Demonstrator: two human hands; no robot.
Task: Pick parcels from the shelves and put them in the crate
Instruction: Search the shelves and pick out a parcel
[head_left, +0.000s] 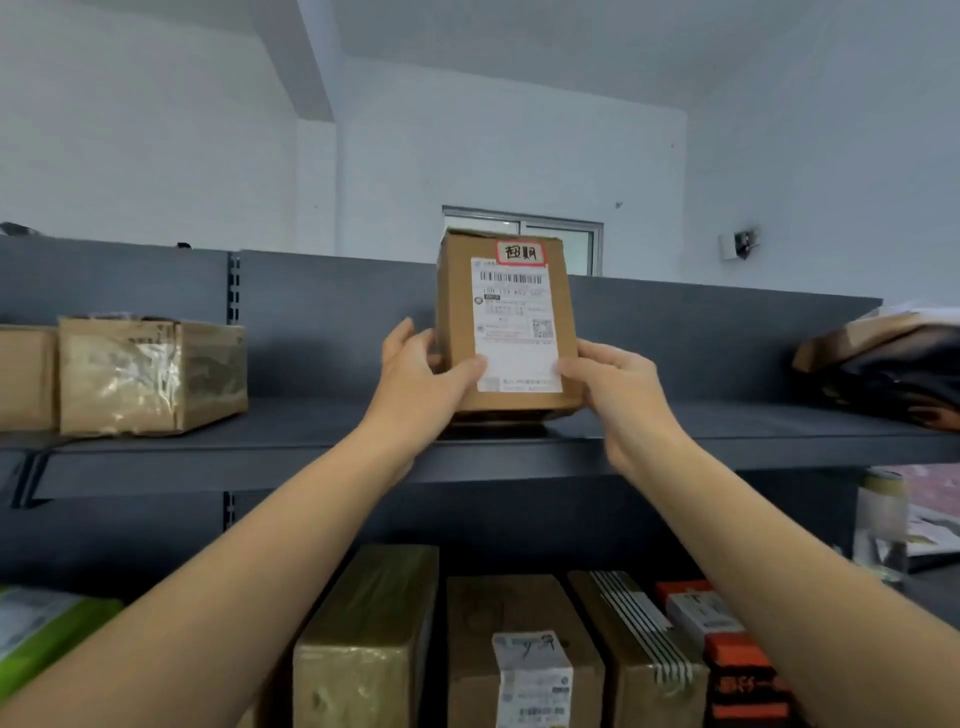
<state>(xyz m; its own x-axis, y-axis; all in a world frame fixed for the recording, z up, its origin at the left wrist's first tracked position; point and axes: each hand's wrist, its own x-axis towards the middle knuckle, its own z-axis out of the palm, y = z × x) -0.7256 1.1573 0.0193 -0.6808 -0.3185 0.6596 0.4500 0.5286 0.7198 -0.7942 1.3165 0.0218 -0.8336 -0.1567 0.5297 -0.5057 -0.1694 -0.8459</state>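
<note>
Head-worn view, facing forward at the upper shelf (311, 423), close up (wide-angle lens)

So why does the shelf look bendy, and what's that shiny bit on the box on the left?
In the head view the wide lens curves the shelf; the shine is light glaring off clear tape on the left box; the right hand gripping the parcel is slightly motion-smeared.

We see a brown cardboard parcel (506, 322) at centre; its white label (514, 332) carries a black barcode, and its red-edged sticker (520, 253) has black handwriting. The shelf (311, 421) is dark grey. At 9 o'clock is a tan box (150, 374) under glossy clear tape, and at 8 o'clock a green package (47, 634). At 5 o'clock are a brown white-striped box (613, 675) and an orange-and-black box (737, 649).
</note>
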